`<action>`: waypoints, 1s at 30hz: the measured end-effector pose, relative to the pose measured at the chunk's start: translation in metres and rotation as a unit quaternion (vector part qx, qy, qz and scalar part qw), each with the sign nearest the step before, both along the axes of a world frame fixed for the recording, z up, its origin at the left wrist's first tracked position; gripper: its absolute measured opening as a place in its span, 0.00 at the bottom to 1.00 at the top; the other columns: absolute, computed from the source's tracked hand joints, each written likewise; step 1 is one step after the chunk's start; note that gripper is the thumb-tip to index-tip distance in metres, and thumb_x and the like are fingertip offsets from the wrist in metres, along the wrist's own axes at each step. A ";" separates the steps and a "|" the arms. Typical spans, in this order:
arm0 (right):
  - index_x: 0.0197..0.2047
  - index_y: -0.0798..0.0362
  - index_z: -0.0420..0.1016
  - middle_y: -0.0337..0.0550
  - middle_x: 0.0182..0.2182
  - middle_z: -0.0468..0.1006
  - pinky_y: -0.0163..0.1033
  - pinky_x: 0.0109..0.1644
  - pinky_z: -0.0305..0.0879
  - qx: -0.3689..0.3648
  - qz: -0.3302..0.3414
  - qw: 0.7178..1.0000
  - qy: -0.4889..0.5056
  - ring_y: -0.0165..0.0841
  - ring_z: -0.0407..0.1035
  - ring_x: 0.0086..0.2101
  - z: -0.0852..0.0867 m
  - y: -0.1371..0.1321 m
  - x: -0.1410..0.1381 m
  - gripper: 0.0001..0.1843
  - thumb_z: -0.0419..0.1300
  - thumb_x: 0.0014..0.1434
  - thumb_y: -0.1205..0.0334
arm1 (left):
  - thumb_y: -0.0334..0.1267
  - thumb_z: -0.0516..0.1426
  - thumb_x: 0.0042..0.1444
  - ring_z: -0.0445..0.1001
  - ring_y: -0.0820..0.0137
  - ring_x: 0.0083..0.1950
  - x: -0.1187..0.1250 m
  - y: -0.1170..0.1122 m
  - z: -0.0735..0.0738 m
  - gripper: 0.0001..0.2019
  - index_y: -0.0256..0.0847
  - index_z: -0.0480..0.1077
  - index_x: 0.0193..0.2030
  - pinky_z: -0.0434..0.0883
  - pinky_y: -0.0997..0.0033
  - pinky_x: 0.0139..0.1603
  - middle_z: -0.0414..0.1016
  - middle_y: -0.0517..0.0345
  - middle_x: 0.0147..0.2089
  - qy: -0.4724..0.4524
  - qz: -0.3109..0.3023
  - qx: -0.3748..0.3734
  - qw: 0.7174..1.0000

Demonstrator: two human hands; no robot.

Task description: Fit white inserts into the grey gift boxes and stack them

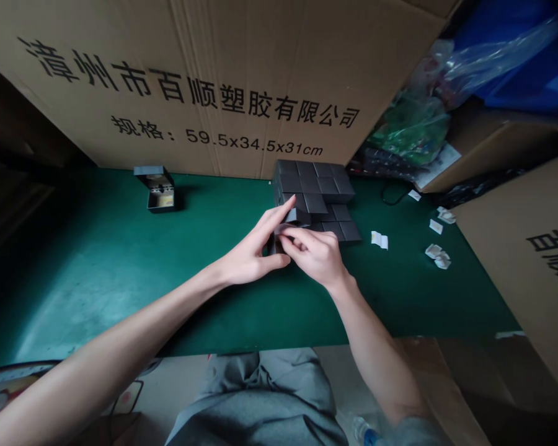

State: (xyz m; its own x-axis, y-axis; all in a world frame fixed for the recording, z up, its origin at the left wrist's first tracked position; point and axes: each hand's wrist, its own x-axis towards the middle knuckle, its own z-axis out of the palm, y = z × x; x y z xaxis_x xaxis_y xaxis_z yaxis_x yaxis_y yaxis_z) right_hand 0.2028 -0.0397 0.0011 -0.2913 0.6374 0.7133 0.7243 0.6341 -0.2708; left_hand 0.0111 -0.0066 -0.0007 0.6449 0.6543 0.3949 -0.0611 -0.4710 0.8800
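A small black box [298, 217] sits at the near left corner of a stack of matching boxes [314, 176], in front of me. My left hand [253, 248] lies along its left side, fingers stretched out and thumb spread apart. My right hand [314, 254] is closed, with thumb and forefinger pinched at the box's near edge. The fingers hide most of this box, and its exact tilt cannot be made out. Off to the left, a hinged black box [160, 199] stands with its lid up, showing a pale lining with something yellowish.
A big printed carton [204, 74] stands behind the green table [121, 260]. Crumpled paper bits [438, 256] and a white slip [379, 240] lie at right. Another carton [530, 217] bounds the right side. Plastic bags [409, 124] and a blue bin [530, 68] are beyond.
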 end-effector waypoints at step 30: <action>0.42 0.52 0.85 0.42 0.30 0.87 0.34 0.32 0.73 0.029 0.013 0.998 0.048 0.29 0.78 0.25 0.012 -0.007 -0.004 0.16 0.55 0.72 0.63 | 0.28 0.56 0.54 0.78 0.55 0.59 0.003 0.003 0.005 0.40 0.56 0.58 0.75 0.80 0.55 0.52 0.69 0.55 0.71 -0.109 0.081 -0.182 0.974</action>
